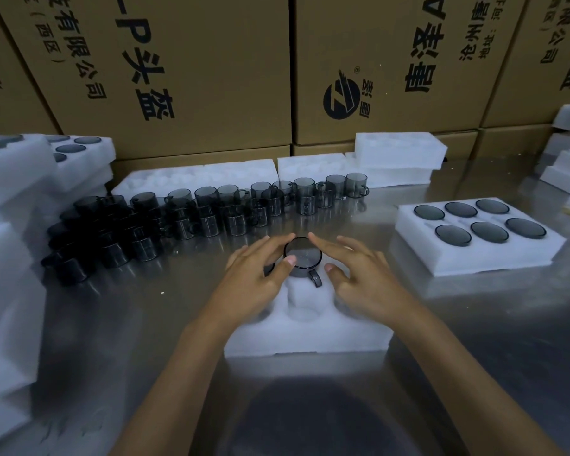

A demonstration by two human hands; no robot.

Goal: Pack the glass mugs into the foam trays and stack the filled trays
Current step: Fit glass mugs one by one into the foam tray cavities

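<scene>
A white foam tray (310,335) lies on the steel table right in front of me. A smoky glass mug (305,258) sits in its far middle pocket, handle pointing toward me. My left hand (255,269) holds the mug's left side, thumb on the near rim and fingers reaching round the far rim. A dark shape under that palm may be another mug. My right hand (359,273) hovers at the mug's right with fingers spread and straight, thumb apart from the glass. Several loose mugs (211,213) stand in rows behind.
A filled tray (474,256) of mugs lies to the right. Empty foam trays (204,176) and a small stack of them (399,153) sit at the back. Stacked foam trays (14,169) crowd the left edge. Cardboard boxes (195,70) wall off the rear.
</scene>
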